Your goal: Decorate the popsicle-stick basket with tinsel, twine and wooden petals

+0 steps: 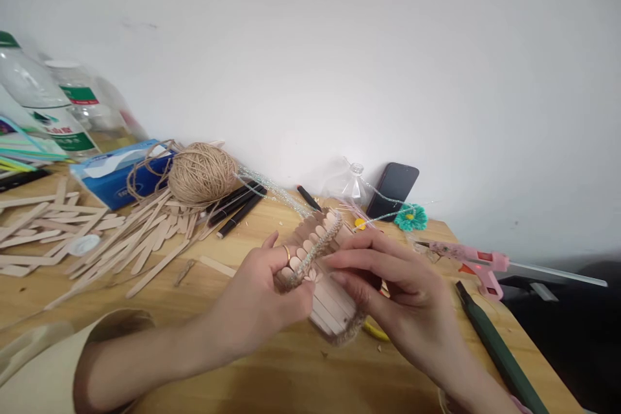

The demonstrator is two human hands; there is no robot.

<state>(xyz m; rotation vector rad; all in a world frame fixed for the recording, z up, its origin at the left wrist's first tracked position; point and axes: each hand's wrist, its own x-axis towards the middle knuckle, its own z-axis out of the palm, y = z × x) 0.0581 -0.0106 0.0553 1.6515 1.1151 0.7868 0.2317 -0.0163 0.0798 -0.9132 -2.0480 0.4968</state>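
A small house of craft sticks is tilted between my hands. Its roof has rows of rounded stick ends, silver glittery trim along the edge and a little flower shape under it; twine-like trim runs along the base. My left hand grips the roof side, thumb in front and fingers behind. My right hand is at the front wall, fingertips and thumb drawn together; whatever lies between them is hidden. A sparkly silver pipe cleaner shows just beyond it.
Loose craft sticks, a twine ball, a blue tissue pack, black markers and bottles stand left. A phone, a teal pom-pom flower, a pink glue gun and a dark green tool lie right.
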